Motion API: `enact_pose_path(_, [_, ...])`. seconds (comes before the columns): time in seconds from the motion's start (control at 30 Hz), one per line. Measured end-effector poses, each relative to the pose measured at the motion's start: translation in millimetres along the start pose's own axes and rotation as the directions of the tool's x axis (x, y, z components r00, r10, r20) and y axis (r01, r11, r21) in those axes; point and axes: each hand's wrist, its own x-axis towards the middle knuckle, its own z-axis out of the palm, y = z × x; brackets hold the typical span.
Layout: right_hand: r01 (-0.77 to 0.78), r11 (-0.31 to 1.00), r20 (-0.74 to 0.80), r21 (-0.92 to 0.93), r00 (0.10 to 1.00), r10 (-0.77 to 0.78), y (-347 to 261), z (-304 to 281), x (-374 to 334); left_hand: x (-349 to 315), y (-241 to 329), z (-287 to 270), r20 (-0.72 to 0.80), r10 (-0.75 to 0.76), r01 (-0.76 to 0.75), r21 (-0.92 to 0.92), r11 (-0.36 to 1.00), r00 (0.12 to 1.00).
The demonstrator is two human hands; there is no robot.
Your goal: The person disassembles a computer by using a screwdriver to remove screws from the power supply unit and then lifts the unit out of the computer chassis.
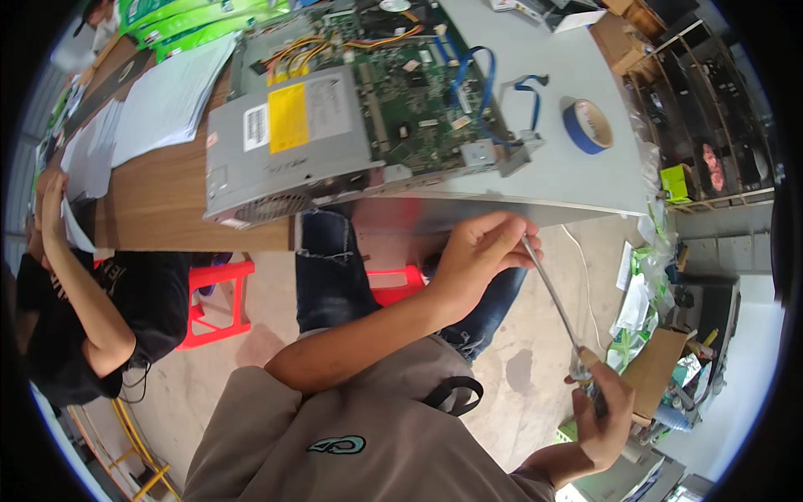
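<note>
A long-shafted screwdriver [552,290] slants between my hands over my lap, in front of the table's edge. My right hand [604,407] is closed around its handle at the lower right. My left hand [481,259] is pinched at the shaft's far tip; whether a small part such as a screw sits there is hidden by the fingers. Beyond them, on the table, lies an opened computer chassis with a green circuit board [418,109]. A silver power supply box [288,138] with a yellow label covers its left part. Neither hand touches the chassis.
A blue tape roll [588,127] and blue cables [481,79] lie right of the board. Paper stacks [171,100] and green packs [180,25] are at the left, beside a seated person [109,326]. Red stools [219,303], an open carton [657,372] and shelving [711,109] stand around.
</note>
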Motion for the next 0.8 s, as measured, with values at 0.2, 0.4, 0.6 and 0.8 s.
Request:
enact_pose_path(0.2, [0.198,0.964,-0.063,0.176,0.98,-0.19,8.4,54.5,-19.4,-62.6,13.3,-58.0,-0.121,0.156,-0.13,0.198,0.972,0.98])
enact_pose_path(0.4, [0.113,0.908,0.117,0.405,0.978,-0.174,-5.0,90.8,2.5,-120.7,37.1,-106.8,-0.244,0.211,-0.152,0.239,0.959,0.947])
enact_pose_path(0.6, [0.15,0.858,0.268,0.491,0.911,-0.313,-24.2,140.6,19.5,-159.8,65.7,-127.8,-0.341,0.412,-0.353,0.224,0.908,0.845])
enact_pose_path(0.8, [0.217,0.858,0.289,0.465,0.879,-0.379,-52.4,163.2,20.7,-169.7,88.6,-128.5,-0.315,0.479,-0.422,0.232,0.876,0.82])
